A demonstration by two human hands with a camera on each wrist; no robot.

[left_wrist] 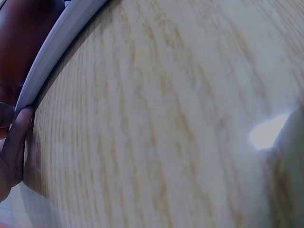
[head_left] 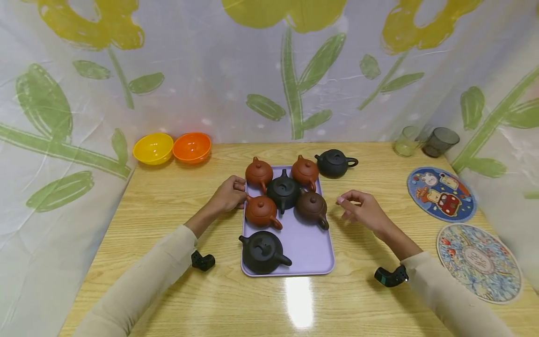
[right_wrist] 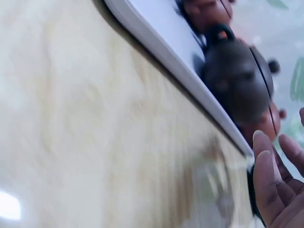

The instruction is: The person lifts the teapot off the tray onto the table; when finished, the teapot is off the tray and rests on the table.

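On a lilac tray [head_left: 305, 252] stand several small teapots. Three are reddish-brown: one at the back left [head_left: 258, 174], one at the back right [head_left: 304, 173] and one at the middle left [head_left: 260, 213]. A dark brown teapot [head_left: 310, 208] is at the right side. One black teapot [head_left: 283, 189] sits among them, another black teapot [head_left: 262, 252] at the front left corner. My left hand [head_left: 229, 193] holds the tray's left rim, a finger against its outer side in the left wrist view. Off the tray's right edge, my right hand [head_left: 362, 210] hovers with loosely bent fingers, holding nothing.
A third black teapot [head_left: 333, 164] stands on the table just beyond the tray's back right corner. Yellow [head_left: 153, 150] and orange [head_left: 192, 149] bowls are at the back left. Two glasses [head_left: 440, 142] stand at the back right, above two round mats [head_left: 442, 194].
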